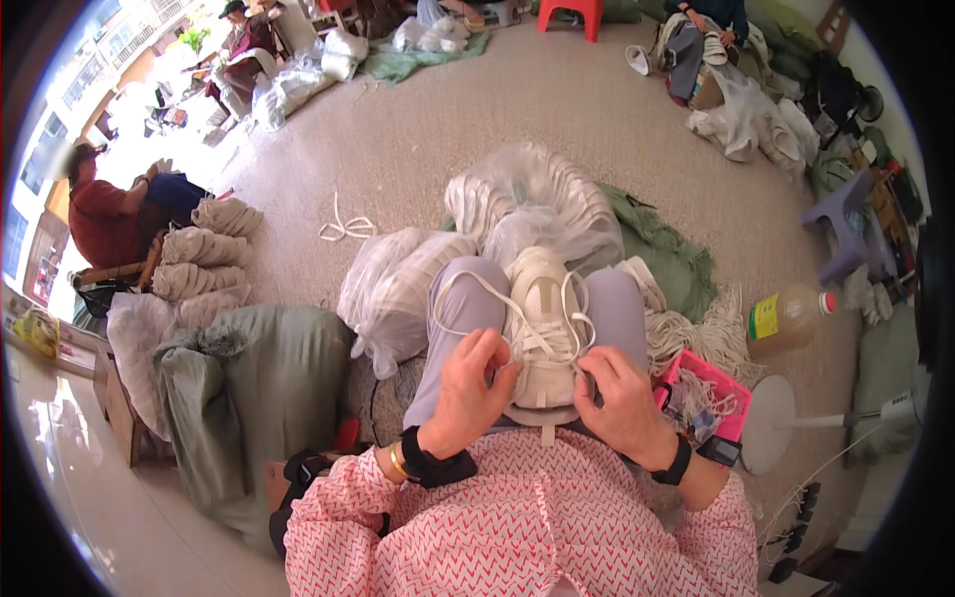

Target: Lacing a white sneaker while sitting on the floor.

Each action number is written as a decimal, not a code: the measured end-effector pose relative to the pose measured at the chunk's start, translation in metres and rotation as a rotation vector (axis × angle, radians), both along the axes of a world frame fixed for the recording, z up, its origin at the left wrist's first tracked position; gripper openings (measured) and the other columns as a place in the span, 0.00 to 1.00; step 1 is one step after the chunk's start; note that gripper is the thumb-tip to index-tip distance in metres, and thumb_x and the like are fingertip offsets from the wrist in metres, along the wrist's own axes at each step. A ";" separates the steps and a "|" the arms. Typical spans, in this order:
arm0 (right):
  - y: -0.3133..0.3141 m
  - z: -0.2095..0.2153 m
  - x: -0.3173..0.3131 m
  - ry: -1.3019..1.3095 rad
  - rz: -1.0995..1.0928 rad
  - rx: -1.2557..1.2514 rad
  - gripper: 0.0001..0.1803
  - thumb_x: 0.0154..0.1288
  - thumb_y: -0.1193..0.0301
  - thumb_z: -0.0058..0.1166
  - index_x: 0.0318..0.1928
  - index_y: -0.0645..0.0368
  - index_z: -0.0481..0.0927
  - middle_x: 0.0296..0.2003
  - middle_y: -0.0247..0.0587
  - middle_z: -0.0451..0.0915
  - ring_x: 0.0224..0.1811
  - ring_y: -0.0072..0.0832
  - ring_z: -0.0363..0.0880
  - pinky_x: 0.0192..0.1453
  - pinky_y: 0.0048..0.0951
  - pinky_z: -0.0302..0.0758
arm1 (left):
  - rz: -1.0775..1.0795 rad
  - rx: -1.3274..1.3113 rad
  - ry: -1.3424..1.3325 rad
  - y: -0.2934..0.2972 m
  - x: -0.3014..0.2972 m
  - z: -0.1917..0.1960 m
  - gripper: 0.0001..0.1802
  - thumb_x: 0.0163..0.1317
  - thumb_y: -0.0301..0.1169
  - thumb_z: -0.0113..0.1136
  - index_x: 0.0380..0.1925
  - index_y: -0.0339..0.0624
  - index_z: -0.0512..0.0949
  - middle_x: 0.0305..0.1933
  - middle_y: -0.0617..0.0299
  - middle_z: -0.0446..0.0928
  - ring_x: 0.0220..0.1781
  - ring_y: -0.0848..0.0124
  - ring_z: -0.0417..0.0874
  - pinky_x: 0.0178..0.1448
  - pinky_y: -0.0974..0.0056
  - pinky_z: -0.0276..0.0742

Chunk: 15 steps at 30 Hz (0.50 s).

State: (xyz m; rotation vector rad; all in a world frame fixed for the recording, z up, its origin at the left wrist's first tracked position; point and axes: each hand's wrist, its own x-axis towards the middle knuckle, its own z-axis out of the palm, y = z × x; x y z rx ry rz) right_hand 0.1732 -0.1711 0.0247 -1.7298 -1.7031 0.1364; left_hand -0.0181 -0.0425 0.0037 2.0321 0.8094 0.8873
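A cream sneaker (545,385) rests on my lap between my knees, its toe pointing away from me. A pale flat shoelace (545,341) is threaded through its upper, with loose lengths looping out to both sides. My left hand (472,386) is at the left edge of the shoe opening, thumb and forefinger pinched together on the lace. On the opposite edge, my right hand (625,406) pinches the lace near the upper eyelets. The fingertips partly cover what they grip.
Plastic bags of shoes (398,284) lie beyond my knees. At right are a pink basket (731,423), a bundle of laces (711,333), a yellowish jug (791,316) and a white fan (771,423). A green sack (264,388) stands left. Other people sit farther off.
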 end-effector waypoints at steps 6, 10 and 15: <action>0.000 -0.001 0.001 -0.034 0.006 0.006 0.13 0.59 0.80 0.60 0.46 0.65 0.79 0.42 0.51 0.81 0.45 0.49 0.83 0.50 0.44 0.82 | -0.069 0.251 0.012 -0.001 0.003 0.004 0.07 0.60 0.18 0.65 0.33 0.36 0.76 0.33 0.53 0.73 0.33 0.55 0.78 0.37 0.57 0.73; 0.002 -0.004 0.001 -0.065 0.100 0.024 0.13 0.58 0.82 0.60 0.46 0.64 0.80 0.42 0.51 0.81 0.45 0.49 0.83 0.51 0.45 0.81 | -0.082 0.177 -0.008 -0.003 -0.002 -0.001 0.05 0.60 0.18 0.64 0.34 0.37 0.77 0.35 0.51 0.76 0.36 0.50 0.80 0.40 0.54 0.75; -0.001 0.013 -0.004 -0.244 0.148 -0.146 0.11 0.61 0.81 0.55 0.45 0.65 0.80 0.41 0.52 0.78 0.46 0.51 0.80 0.53 0.46 0.79 | -0.073 0.178 0.004 -0.007 -0.003 -0.004 0.05 0.64 0.23 0.64 0.37 0.37 0.76 0.35 0.50 0.76 0.40 0.49 0.80 0.43 0.52 0.76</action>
